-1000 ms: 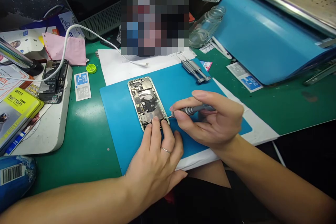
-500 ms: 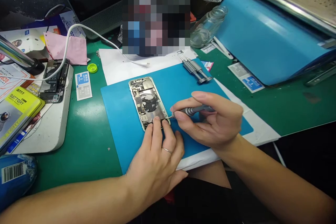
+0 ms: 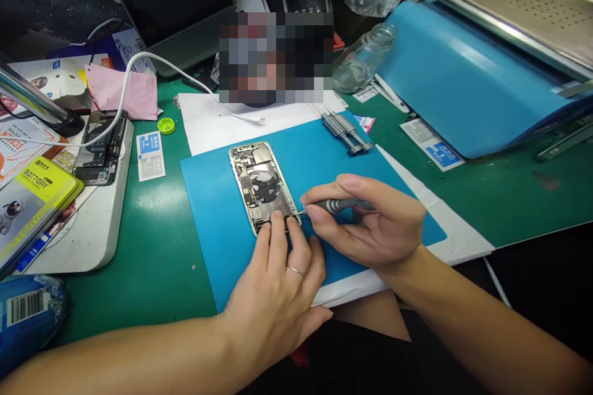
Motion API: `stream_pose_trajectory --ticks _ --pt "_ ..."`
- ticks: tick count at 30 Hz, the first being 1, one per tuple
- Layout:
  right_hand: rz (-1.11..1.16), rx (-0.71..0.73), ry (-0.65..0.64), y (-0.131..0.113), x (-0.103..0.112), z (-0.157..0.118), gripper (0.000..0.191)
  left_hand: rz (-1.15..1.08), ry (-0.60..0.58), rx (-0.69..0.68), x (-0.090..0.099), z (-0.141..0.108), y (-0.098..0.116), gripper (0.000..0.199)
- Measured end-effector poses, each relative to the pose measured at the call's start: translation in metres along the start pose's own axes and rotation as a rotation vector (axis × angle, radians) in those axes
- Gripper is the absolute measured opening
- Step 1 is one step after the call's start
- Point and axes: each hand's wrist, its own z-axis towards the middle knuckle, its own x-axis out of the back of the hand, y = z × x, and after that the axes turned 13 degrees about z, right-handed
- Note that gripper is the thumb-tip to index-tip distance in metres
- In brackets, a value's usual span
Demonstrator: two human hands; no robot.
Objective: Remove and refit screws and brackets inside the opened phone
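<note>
An opened phone housing [image 3: 265, 185] with its inner parts exposed lies tilted on a blue mat [image 3: 204, 197]. My left hand [image 3: 282, 278], a ring on one finger, rests its fingertips on the phone's near end, fingers spread slightly and gripping nothing. My right hand [image 3: 370, 216] pinches a grey screwdriver [image 3: 340, 204], whose thin tip reaches the phone's lower right edge. Two more grey screwdrivers [image 3: 343, 129] lie side by side near the mat's far edge.
White paper [image 3: 204, 117] lies partly under the mat. At left are a white box [image 3: 111, 222] bearing another opened phone [image 3: 96, 148], a yellow battery box [image 3: 41, 197] and a green cap [image 3: 165, 126]. A white cable [image 3: 171, 63], glass jar [image 3: 365, 58] and blue sheet [image 3: 454, 74] lie beyond.
The whole view has shifted a little, so things appear slightly lower. Both hands keep nearly the same pose, with the screwdriver tip still at the phone's edge.
</note>
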Motion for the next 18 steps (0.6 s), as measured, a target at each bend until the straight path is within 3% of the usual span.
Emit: stream_pose_trajectory --ticks 5,18 --pt "0.011 -0.048 0.02 0.0006 -0.0004 0.0052 0.084 0.016 0.001 0.004 -0.0002 -0.0002 0.0 0.083" --pt "0.001 0.005 0.001 0.0006 -0.0005 0.0 0.085 0.006 0.011 0.001 0.0007 0.0001 -0.0004 0.081"
